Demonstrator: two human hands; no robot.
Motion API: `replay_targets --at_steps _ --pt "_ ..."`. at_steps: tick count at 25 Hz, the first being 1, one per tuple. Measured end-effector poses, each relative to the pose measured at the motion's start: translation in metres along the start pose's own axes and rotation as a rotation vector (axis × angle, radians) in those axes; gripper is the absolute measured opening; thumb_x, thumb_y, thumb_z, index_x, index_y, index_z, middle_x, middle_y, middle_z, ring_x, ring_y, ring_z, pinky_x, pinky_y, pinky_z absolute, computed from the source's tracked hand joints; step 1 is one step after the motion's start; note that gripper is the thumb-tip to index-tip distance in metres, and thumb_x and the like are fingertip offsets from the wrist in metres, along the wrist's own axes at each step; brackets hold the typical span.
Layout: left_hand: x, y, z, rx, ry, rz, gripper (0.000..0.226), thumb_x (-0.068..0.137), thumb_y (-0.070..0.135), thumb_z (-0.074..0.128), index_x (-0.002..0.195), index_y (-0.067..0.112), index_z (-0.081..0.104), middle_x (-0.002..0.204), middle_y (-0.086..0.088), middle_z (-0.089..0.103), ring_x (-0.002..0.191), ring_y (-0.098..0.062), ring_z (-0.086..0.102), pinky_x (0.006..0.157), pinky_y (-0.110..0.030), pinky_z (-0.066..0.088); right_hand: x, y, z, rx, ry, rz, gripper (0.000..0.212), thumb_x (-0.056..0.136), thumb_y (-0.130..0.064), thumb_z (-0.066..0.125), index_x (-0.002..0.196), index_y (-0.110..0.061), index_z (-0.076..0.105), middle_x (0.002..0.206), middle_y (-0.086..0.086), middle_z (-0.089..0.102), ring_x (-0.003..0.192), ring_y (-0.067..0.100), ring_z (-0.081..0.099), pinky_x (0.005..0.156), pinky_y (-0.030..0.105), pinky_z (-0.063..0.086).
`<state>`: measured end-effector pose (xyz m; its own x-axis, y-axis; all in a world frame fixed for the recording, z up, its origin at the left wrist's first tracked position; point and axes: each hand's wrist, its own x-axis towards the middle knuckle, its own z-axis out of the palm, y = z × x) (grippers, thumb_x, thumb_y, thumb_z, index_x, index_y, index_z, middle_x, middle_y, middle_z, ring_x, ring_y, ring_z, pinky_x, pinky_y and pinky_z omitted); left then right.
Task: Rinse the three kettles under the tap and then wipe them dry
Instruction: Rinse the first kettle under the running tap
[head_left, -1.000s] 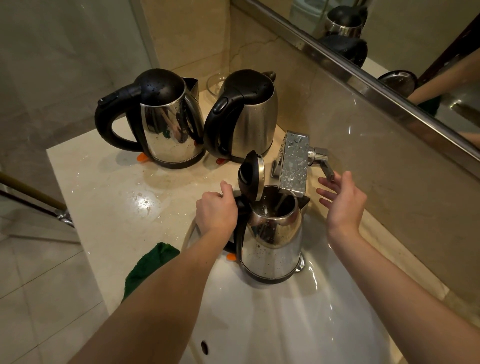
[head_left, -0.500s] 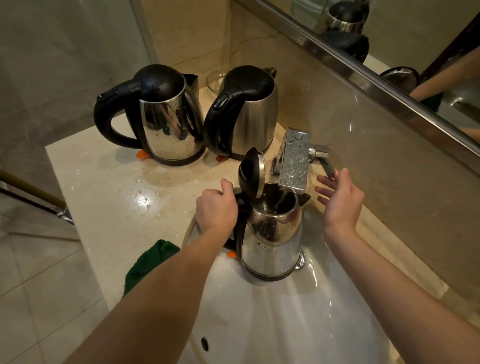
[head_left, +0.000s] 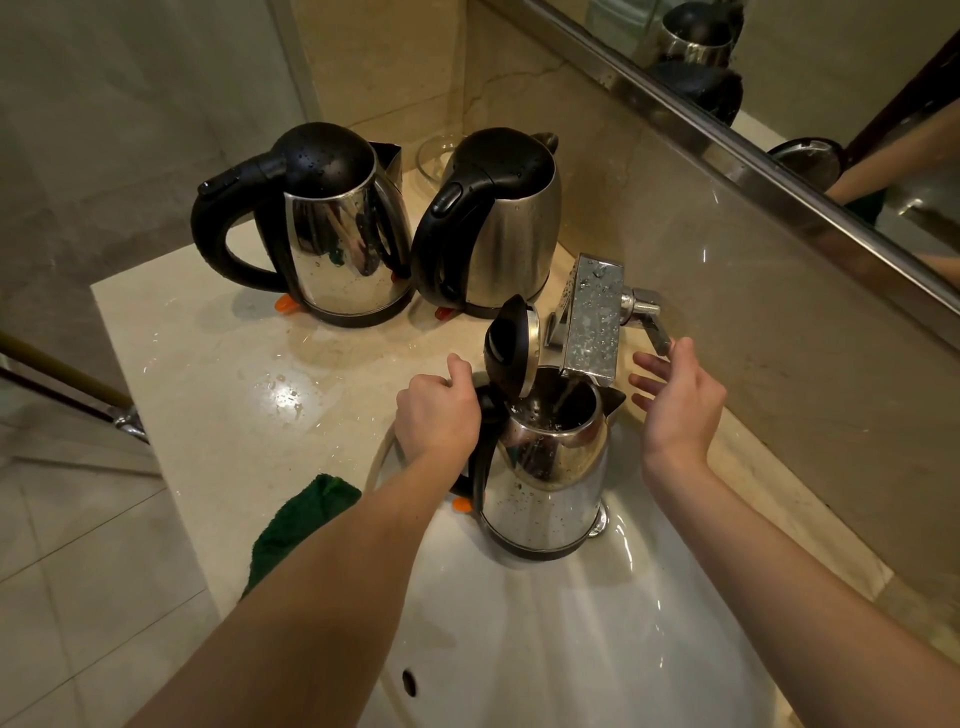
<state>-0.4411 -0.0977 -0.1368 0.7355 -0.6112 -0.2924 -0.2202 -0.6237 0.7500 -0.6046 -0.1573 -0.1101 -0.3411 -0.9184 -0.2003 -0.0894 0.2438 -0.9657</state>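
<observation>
KETTLE: lid-open kettle upright in sink, mouth under tap | LEFT: left hand fingers clamped round handle | RIGHT: right hand fingers straight, apart, at lever | RISK: late shut-off may overfill; wet handle may slip, tipping kettle.

kettle: shiny steel | tap: chrome | cloth: fuzzy

the handle of the open kettle is lying hidden under the left hand; the forearm is covering part of the green cloth; a closed kettle is partly blocking a glass bowl.
</observation>
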Motion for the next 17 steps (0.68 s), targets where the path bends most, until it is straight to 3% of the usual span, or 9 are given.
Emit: replay_targets --at_steps 4,7,10,12,14,17 --pt "0.001 -0.001 0.001 -0.015 0.012 0.003 0.06 0.102 0.042 0.037 0.051 0.012 0.042 0.052 -0.003 0.042 0.049 -0.016 0.041 0.052 -0.03 0.033 -0.007 -0.001 0.006 -0.004 0.019 0.001 0.035 0.101 -0.043 0.041 0.078 -0.029 0.063 0.096 0.001 0.072 0.097 0.027 0.067 0.091 0.047 0.051" --pt "0.002 -0.001 0.0 -0.021 0.006 -0.006 0.06 0.102 0.041 0.037 0.051 0.011 0.043 0.052 -0.004 0.042 0.049 -0.016 0.04 0.051 -0.03 0.032 -0.011 -0.001 0.009 0.011 0.034 -0.008 0.037 0.1 -0.045 0.042 0.076 -0.028 0.065 0.094 -0.001 0.073 0.096 0.024 0.067 0.09 0.044 0.051" --pt "0.002 -0.002 -0.001 -0.015 0.011 -0.01 0.061 0.102 0.042 0.036 0.051 0.011 0.043 0.053 -0.004 0.044 0.05 -0.017 0.042 0.053 -0.031 0.035 -0.007 0.005 0.006 0.037 0.036 0.024 0.03 0.099 -0.045 0.043 0.086 -0.032 0.066 0.098 0.001 0.071 0.094 0.018 0.066 0.084 0.037 0.05" --pt "0.001 -0.002 -0.001 -0.008 -0.001 -0.014 0.061 0.102 0.042 0.036 0.051 0.011 0.044 0.054 -0.005 0.045 0.051 -0.017 0.042 0.053 -0.031 0.034 -0.005 0.017 0.002 0.058 0.051 0.094 0.027 0.1 -0.043 0.042 0.093 -0.032 0.066 0.095 0.003 0.07 0.085 0.016 0.062 0.082 0.034 0.048" --pt "0.0 -0.002 -0.001 0.002 -0.008 0.0 0.06 0.102 0.042 0.036 0.051 0.011 0.044 0.054 -0.004 0.045 0.051 -0.016 0.042 0.051 -0.03 0.032 -0.006 0.029 0.002 0.094 0.057 0.209 0.037 0.1 -0.041 0.039 0.096 -0.019 0.068 0.086 0.003 0.067 0.076 0.014 0.057 0.08 0.033 0.046" --pt "0.0 -0.002 -0.001 -0.003 -0.012 0.013 0.06 0.103 0.041 0.037 0.05 0.012 0.043 0.053 -0.004 0.044 0.049 -0.015 0.041 0.05 -0.029 0.031 -0.012 0.04 0.004 0.121 0.032 0.349 0.047 0.102 -0.041 0.035 0.089 -0.01 0.068 0.076 0.001 0.065 0.072 0.014 0.056 0.072 0.027 0.044"
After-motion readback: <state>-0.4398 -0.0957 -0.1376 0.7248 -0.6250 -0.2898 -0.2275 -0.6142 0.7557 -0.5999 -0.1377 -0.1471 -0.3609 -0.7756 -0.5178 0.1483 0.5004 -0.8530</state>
